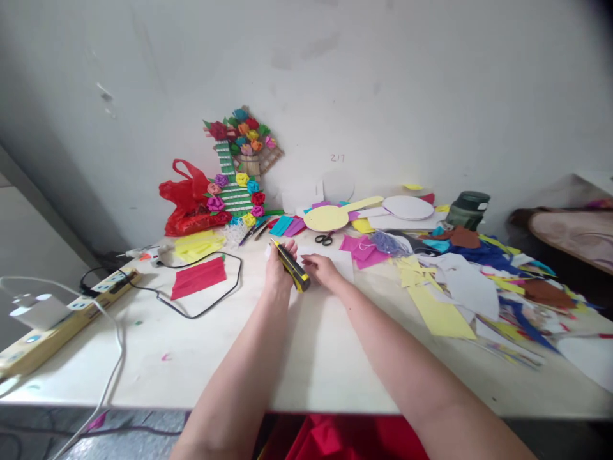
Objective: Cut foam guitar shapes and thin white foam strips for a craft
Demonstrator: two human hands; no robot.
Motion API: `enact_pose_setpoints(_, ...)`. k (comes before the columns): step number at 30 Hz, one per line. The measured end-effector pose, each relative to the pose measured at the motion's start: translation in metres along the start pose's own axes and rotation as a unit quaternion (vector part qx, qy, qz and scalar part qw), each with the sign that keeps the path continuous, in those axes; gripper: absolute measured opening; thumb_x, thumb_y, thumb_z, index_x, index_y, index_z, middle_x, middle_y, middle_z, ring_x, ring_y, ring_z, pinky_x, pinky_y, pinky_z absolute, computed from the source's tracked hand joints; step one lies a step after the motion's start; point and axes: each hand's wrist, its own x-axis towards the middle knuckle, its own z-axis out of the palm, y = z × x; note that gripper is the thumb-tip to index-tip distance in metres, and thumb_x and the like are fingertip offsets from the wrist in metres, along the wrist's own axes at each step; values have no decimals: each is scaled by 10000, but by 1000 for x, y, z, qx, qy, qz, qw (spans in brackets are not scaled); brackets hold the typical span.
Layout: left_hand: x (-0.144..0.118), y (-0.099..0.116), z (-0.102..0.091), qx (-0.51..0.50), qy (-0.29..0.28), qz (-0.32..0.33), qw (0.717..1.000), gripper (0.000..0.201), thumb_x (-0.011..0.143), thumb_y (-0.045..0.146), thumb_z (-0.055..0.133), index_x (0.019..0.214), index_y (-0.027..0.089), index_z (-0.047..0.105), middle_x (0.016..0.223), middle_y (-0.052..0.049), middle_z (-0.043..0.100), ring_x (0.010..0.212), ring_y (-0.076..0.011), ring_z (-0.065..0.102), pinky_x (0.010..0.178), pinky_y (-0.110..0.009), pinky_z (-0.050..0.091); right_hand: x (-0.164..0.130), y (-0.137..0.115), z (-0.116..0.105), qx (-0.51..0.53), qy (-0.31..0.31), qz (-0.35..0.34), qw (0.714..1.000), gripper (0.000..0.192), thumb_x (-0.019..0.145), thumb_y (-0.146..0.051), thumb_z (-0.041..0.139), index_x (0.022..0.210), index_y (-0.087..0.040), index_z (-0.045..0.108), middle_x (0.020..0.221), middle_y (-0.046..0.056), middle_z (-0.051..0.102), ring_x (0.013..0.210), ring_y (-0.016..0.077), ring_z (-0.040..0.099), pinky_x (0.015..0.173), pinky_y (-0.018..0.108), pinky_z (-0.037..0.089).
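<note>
While left hand (pixel 278 271) grips yellow-black cutter (pixel 290 263), right hand (pixel 322 269) hold unclear; scraps (pixel 472 286) litter pale table (pixel 338 348), grey wall (pixel 407 96) behind.

- Scuffed, pale-grey, flat wall (pixel 407 83) behind the long, white, flat-topped counter (pixel 191 364)
- Flat, pale-grey upright panel (pixel 38 236) left of the counter
- Speckled grey floor (pixel 136 448) below the counter

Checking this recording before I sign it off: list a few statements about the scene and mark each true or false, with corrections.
1. The left hand holds a utility knife. True.
2. The right hand grips the scissors. False: the scissors lie on the table beyond that hand.
3. A red plastic bag is left of the paper-flower craft. True.
4. The dark green jar stands beside the power strip. False: it is on the right, near paper scraps.
</note>
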Motion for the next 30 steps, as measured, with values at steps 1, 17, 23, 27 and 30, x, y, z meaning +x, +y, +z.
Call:
enact_pose_setpoints(1,0,2,-1,-8,0,-4,1000,233,874,371,430,811,161,508,803,-75,649,678,-133,619,613,-228,472,0,0,-3,26,8,30,999,253,697,-233,608,938,-172,657,863,56,666,788,153,608,802,325,462)
enact_pose_setpoints(17,15,1,-7,-53,-67,11,996,426,912,440,234,781,161,528,581,-5,485,497,-98,493,621,-258,472,-18,-30,1,228,-224,179,931,318,730,-386,636,883,-136,513,730,59,676,512,112,609,379,164,408)
enact_pose_setpoints(23,13,2,-9,-23,-115,6,993,387,914,394,274,800,154,556,620,-11,509,527,-99,509,618,-248,465,-17,-26,0,258,-207,180,926,244,738,-325,633,824,-145,494,643,30,658,471,100,591,376,157,404)
enact_pose_setpoints(27,15,1,-14,-9,-133,9,991,386,909,412,285,843,157,566,639,-13,520,559,-112,538,599,-246,458,-17,-26,4,245,-174,169,939,253,741,-361,618,792,-143,500,578,14,635,401,97,557,346,168,397)
enact_pose_setpoints(30,16,-2,-16,-16,-151,3,988,398,907,430,275,856,160,562,636,-13,517,566,-120,544,607,-260,460,-17,-28,6,230,-152,178,945,276,743,-396,607,762,-138,509,536,13,623,359,98,533,309,166,364)
